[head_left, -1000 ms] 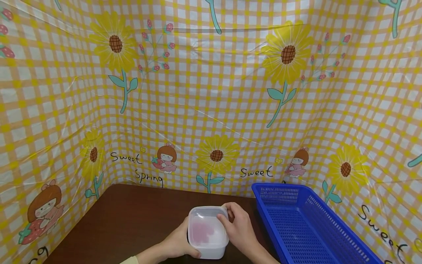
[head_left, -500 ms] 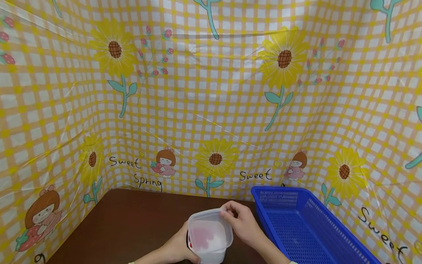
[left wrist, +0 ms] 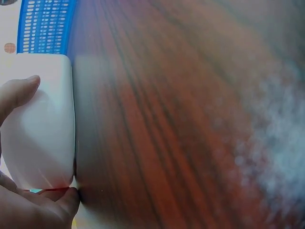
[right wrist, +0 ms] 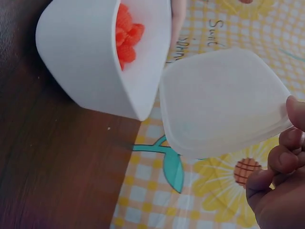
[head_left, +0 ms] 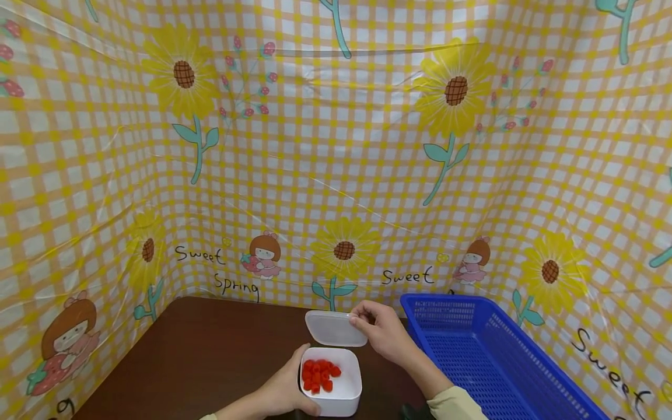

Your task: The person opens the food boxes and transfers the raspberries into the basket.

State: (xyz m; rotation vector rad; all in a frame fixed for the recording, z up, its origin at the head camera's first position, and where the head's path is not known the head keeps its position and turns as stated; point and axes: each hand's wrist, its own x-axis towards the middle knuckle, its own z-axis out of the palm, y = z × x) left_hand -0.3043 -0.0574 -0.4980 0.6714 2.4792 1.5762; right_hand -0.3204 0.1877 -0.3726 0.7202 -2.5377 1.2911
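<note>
In the head view, one white square plastic box (head_left: 336,406) is at six o'clock, with small red pieces (head_left: 317,373) inside, too crowded to count. The left hand (head_left: 286,388) clasps its nine o'clock side. One blue perforated plastic basket (head_left: 462,356) is at four o'clock. The left wrist view shows the same clasp. In the right wrist view, the right hand (right wrist: 283,176) pinches one translucent square plastic lid (right wrist: 219,102) at its three o'clock edge.

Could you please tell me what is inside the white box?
Inside the white box lie several red pieces, heaped toward the left hand; what is under them cannot be seen.
</note>
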